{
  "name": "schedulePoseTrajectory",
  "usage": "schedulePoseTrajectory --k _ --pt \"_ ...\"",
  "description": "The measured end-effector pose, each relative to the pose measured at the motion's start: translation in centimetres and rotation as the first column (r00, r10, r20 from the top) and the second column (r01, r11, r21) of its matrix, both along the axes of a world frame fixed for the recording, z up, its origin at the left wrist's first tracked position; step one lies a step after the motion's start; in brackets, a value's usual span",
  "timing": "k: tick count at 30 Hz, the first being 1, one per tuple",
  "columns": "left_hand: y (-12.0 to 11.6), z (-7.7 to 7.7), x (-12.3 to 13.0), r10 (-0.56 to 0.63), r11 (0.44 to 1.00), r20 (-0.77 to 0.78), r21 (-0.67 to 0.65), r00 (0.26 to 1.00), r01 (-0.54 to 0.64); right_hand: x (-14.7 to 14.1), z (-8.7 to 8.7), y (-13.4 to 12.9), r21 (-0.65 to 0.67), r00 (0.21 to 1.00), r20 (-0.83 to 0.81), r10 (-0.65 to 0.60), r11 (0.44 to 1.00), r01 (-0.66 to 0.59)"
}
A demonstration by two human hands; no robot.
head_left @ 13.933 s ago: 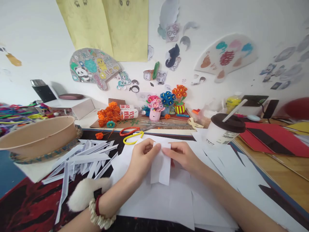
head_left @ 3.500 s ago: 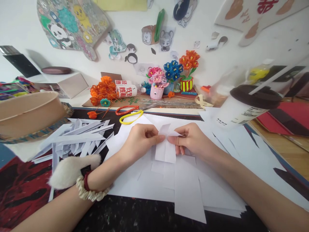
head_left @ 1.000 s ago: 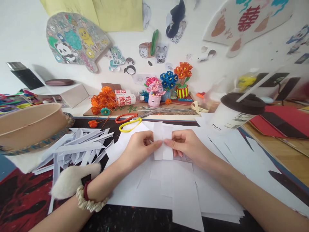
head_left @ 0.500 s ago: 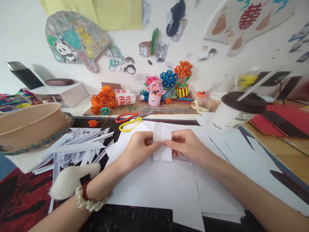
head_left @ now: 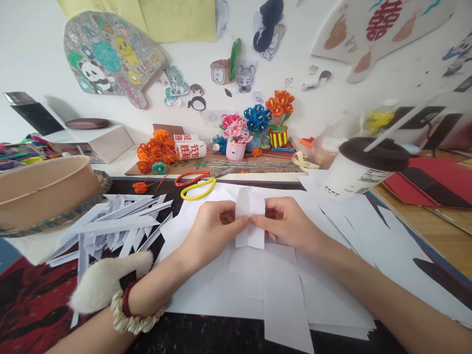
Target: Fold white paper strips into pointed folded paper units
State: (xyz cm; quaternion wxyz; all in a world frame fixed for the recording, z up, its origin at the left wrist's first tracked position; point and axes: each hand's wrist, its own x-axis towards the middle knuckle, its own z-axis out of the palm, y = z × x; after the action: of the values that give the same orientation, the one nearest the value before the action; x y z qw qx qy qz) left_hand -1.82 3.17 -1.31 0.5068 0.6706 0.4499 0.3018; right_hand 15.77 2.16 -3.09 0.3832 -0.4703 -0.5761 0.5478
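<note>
Left hand (head_left: 212, 227), right hand (head_left: 289, 222): fingers of both pinch creased paper piece (head_left: 249, 237); folded strips (head_left: 118, 224) at nine o'clock from it, lidded cup (head_left: 350, 173) at two.

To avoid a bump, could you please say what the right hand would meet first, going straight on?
Past the paper it holds, the right hand would probably meet the left hand first, though depth is hard to judge.

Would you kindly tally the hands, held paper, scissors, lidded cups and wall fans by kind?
Left hand and right hand: 2
Held paper: 1
Scissors: 1
Lidded cup: 1
Panda fan and red-lettered fan: 2
Total: 7
</note>
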Motion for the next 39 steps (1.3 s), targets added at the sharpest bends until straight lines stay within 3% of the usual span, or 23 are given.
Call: schedulePoseTrajectory --k 14,23,30,39 --pt "0.05 0.18 0.03 0.025 0.998 -0.009 -0.064 1.000 -0.026 -0.04 0.37 0.13 0.002 1.000 -0.006 -0.023 1.000 0.023" --pt "-0.09 0.44 0.08 0.029 1.000 -0.021 -0.004 0.999 -0.029 -0.11 0.47 0.03 -0.021 0.999 -0.030 -0.031 0.999 0.031" --pt "-0.23 0.33 0.08 -0.003 0.998 -0.067 0.068 0.998 0.008 -0.02 0.43 -0.02 -0.073 0.986 -0.116 -0.123 0.991 0.115" --pt "-0.35 0.34 0.16 -0.013 0.989 -0.148 0.143 0.989 0.034 0.32 0.49 0.27 0.011 0.985 -0.109 -0.133 0.991 0.135"
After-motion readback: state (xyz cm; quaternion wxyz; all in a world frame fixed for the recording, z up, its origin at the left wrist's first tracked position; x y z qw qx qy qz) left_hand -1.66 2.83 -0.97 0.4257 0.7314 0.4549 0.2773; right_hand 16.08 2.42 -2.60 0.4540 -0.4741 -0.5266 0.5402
